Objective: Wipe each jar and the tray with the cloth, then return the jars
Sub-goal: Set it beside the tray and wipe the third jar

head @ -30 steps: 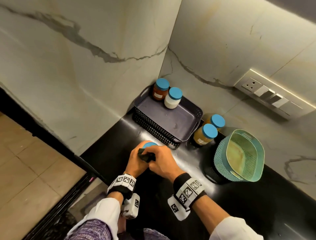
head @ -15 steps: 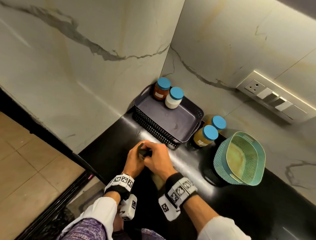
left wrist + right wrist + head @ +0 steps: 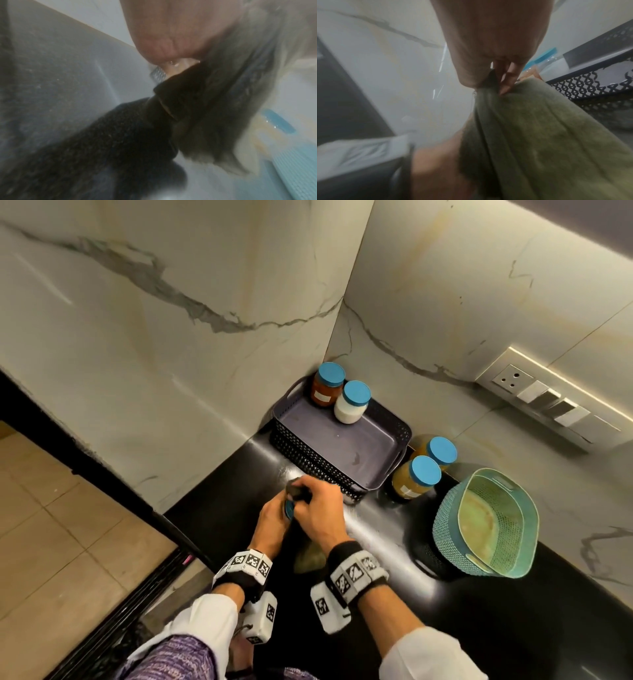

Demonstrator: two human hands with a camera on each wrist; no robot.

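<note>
Wiping: a jar (image 3: 289, 508) with a blue lid is being cleaned over the bench (image 3: 394, 542), just in front of the tray (image 3: 342, 440).
Left hand (image 3: 274, 518): fingers curled round the jar's body, holding it; most of the jar is hidden by both hands.
Right hand (image 3: 318, 508): grip closed on the cloth (image 3: 296, 491), bunched over the lid; the olive cloth (image 3: 539, 135) hangs from the pinching fingers (image 3: 508, 75).
Doing it well: judged from here, turn the jar with the left hand against the cloth so lid, shoulder and base all get covered, and keep it low over the bench.
Tray: two jars (image 3: 342, 398) stand in its far corner.
Outside: two more jars (image 3: 424, 467) stand beside the tray's right end, near a teal basket (image 3: 445, 525).
Remaining: tray wipe and returns look undone.
</note>
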